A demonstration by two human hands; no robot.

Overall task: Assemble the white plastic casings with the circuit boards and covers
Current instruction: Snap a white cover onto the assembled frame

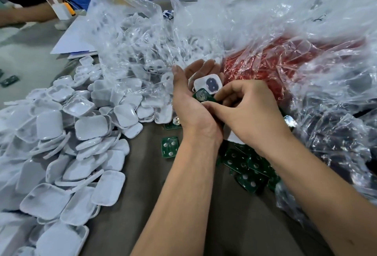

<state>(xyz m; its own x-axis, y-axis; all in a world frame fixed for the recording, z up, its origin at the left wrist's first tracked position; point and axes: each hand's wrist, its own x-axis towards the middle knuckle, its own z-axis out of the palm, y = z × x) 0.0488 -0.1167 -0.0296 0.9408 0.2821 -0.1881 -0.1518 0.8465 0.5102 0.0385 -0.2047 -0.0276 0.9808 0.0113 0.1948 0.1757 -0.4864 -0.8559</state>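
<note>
A green circuit board (204,96) sits between my two hands above the grey table (204,225), pinched at its near edge by the thumb and forefinger of my right hand (248,111). My left hand (188,102) is turned palm-up beneath it, fingers loosely spread, cradling the board along with a white casing (207,83) that lies just past it toward the fingertips, a dark patch showing on its face. Under my right wrist, more green boards (247,171) lie heaped on the table, and a single board (170,146) rests just left of my left wrist. Farther left of that hand spreads a large pile of white covers (61,143), spilling from a clear plastic bag (130,37) that stands beyond my fingertips. To the right of my right hand a second crumpled clear bag (306,31) holds a mass of red parts (255,68). At the far left, another person's forearm (22,15) rests on the table near a white charger (61,10).
</note>
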